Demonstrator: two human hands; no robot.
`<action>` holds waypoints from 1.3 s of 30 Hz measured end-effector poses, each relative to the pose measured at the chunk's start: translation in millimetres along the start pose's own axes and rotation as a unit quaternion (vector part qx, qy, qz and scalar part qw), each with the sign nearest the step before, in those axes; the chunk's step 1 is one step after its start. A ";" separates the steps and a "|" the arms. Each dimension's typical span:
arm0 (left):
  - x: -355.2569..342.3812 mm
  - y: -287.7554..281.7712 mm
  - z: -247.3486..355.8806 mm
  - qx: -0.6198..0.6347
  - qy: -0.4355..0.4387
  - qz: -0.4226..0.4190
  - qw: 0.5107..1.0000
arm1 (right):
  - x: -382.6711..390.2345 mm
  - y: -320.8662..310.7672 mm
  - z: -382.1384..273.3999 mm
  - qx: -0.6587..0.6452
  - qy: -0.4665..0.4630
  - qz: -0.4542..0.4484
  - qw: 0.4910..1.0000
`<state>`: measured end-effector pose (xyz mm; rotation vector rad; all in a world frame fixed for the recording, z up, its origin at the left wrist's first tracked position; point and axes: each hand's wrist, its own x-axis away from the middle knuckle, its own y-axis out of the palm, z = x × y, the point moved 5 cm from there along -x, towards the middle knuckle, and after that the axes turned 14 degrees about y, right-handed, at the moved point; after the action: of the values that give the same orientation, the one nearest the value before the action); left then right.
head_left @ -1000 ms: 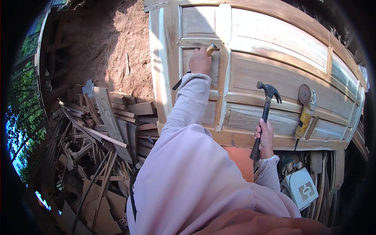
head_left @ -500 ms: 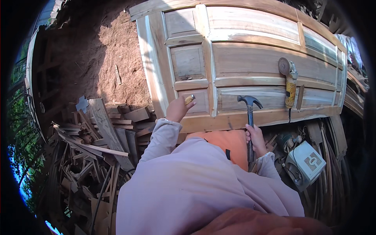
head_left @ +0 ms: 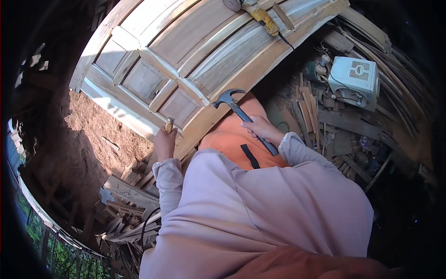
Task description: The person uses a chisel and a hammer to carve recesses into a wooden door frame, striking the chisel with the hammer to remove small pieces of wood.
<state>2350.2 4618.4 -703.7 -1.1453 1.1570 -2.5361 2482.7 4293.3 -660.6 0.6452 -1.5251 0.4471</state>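
Note:
My left hand (head_left: 165, 143) is closed round the wooden handle of what looks like a chisel (head_left: 169, 124). Its metal-ringed butt points up from my fist, and the blade is hidden. That fist is at the lower edge of a panelled wooden door (head_left: 232, 58), near its left corner. In my right hand (head_left: 261, 129) is a claw hammer (head_left: 238, 110), gripped midway along its dark handle. The hammer's head is raised toward the door's near edge, above my orange-clad leg (head_left: 227, 142).
A yellow angle grinder (head_left: 262, 18) lies on the door, its cord over the near edge. On the right stands a white box-shaped appliance (head_left: 355, 81) among wood strips. Offcuts (head_left: 132, 190) are heaped at lower left, beside sawdust-covered ground (head_left: 109, 132).
The view has turned, so the door now slants toward the upper right and the grinder is nearer the top edge. The hammer has tilted leftward. Both hands keep their grip.

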 end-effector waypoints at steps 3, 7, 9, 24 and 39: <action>-8.2 2.4 30.4 -0.015 0.014 -0.009 1.000 | 1.8 -16.5 11.8 -0.053 -0.013 -0.008 0.998; -35.0 15.5 74.8 -0.028 0.047 -0.005 0.999 | 2.9 -61.7 21.5 -0.141 -0.006 0.010 0.990; -47.8 26.9 103.5 -0.049 0.065 -0.004 0.997 | -2.5 -89.8 32.2 -0.176 -0.003 0.004 0.984; -41.5 222.7 500.4 -0.104 0.328 -0.185 0.921 | 20.1 -385.6 66.8 -0.401 -0.144 0.014 0.904; -121.5 231.0 729.8 -0.126 0.538 0.013 0.834 | 44.7 -523.6 82.1 -0.491 -0.170 0.083 0.851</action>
<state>2894.1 4071.2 -629.4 0.4750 1.6665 -3.0683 2755.9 3837.3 -677.8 -0.2383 -1.8897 -0.3678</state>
